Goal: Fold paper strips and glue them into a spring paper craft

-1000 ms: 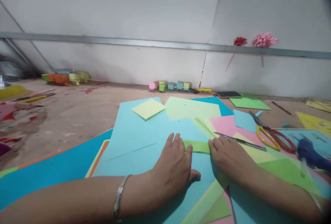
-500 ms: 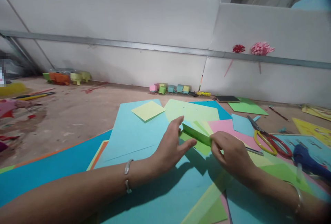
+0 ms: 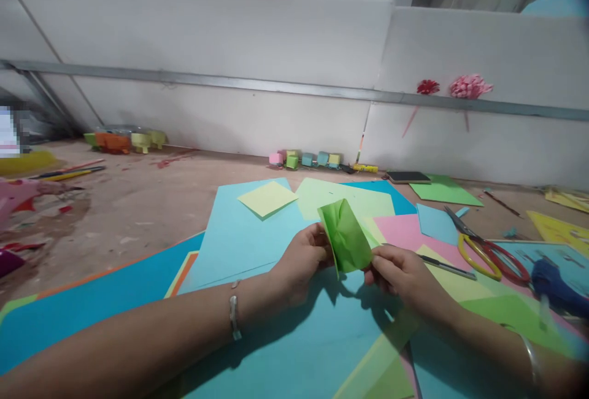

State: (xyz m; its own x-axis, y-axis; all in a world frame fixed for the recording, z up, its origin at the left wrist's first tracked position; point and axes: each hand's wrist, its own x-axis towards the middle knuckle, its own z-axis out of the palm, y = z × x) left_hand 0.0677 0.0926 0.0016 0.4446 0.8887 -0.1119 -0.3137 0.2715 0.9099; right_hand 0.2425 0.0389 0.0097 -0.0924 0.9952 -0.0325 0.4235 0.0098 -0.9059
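Observation:
A folded piece of green paper [image 3: 346,236], creased across its face, is held up over the blue sheets [image 3: 294,337]. My left hand [image 3: 306,261] has its fingers curled at the paper's left edge, partly behind it. With thumb and fingers, my right hand [image 3: 400,273] pinches the lower right corner. Beyond my left hand, a pale yellow square of paper [image 3: 267,199] lies on a light blue sheet. A craft knife [image 3: 448,267] rests on the papers just right of my right hand.
Scissors [image 3: 494,255] with yellow and red handles and a dark blue tool [image 3: 559,288] lie at the right. Small paper cubes [image 3: 307,159] stand along the wall. A dark flat object [image 3: 408,177] lies at the back right. Orange and yellow paper shapes [image 3: 113,142] stand at the left.
The green paper has turned from nearly edge-on to showing its broad creased face. My left hand's spread fingers have closed in at its edge; my right hand still pinches it.

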